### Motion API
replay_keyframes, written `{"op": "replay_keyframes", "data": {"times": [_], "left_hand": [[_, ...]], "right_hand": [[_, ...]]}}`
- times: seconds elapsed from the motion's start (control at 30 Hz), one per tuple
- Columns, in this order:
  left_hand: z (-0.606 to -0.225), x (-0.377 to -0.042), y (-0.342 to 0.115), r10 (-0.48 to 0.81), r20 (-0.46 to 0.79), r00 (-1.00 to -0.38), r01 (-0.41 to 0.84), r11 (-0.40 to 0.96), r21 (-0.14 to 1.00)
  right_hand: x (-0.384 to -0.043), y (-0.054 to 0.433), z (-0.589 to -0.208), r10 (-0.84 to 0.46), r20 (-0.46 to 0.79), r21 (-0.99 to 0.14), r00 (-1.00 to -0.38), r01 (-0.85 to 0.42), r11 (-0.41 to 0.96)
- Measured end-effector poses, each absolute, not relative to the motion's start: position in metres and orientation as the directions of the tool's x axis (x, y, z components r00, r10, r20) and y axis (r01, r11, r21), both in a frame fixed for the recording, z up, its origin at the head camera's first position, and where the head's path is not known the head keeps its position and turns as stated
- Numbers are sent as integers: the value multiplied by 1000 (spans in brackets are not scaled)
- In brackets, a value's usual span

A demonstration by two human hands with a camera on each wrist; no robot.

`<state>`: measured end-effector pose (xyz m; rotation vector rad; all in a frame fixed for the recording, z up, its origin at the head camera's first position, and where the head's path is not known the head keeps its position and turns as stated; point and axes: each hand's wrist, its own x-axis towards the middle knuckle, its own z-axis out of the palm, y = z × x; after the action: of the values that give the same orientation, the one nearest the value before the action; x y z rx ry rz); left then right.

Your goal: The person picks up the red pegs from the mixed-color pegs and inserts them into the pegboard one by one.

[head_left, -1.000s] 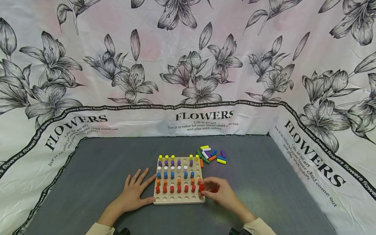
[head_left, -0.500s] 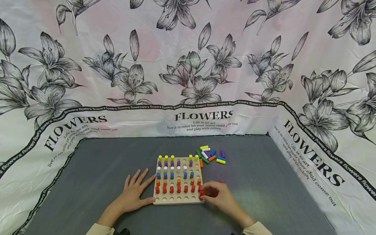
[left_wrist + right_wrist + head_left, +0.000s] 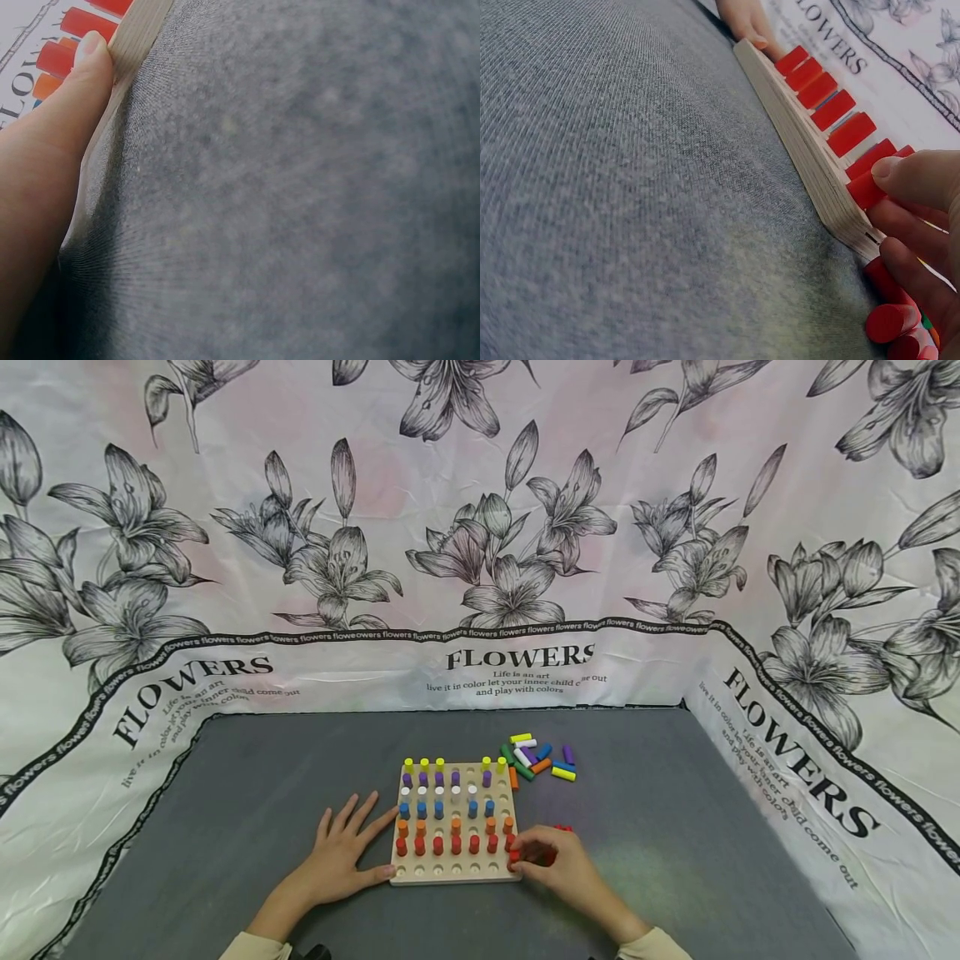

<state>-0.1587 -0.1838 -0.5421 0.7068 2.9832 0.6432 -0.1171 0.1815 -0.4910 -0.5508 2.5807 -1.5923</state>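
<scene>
A wooden pegboard [image 3: 476, 869] stands on the grey table with rows of yellow, purple, white, blue, orange and red pegs upright in its holes. My left hand [image 3: 339, 853] lies spread on the table at the board's left side, its thumb touching the near left corner. At the near right corner my right hand [image 3: 553, 857] pinches a red peg [image 3: 866, 190] between thumb and fingers, upright over the front row. The peg's lower end meets the board's top in the right wrist view. Other holes of that front row hold no pegs.
Several loose red pegs [image 3: 889, 322] lie under and behind my right hand. Beyond the board's far right corner is a pile of loose pegs [image 3: 525, 756] in green, white, purple, blue, orange and yellow. A flower-printed cloth [image 3: 517, 668] borders the table at the back and sides.
My right hand has come slightly nearer with the red peg, from beside the red row's end to the front row's right end. My left hand has stayed put.
</scene>
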Motion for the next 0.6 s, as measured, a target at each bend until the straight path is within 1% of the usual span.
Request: {"op": "replay_keyframes", "data": {"times": [0.37,0.6], "left_hand": [[-540,-159,-184,431,77,-899,424,813,400],[-540,-158,-184,434,74,-898,426,814,395]], "right_hand": [[-128,190,-518,-346,142,-883,-927,-277,378],[-131,194,-521,-380,176,-897,-908,-307,317]]}}
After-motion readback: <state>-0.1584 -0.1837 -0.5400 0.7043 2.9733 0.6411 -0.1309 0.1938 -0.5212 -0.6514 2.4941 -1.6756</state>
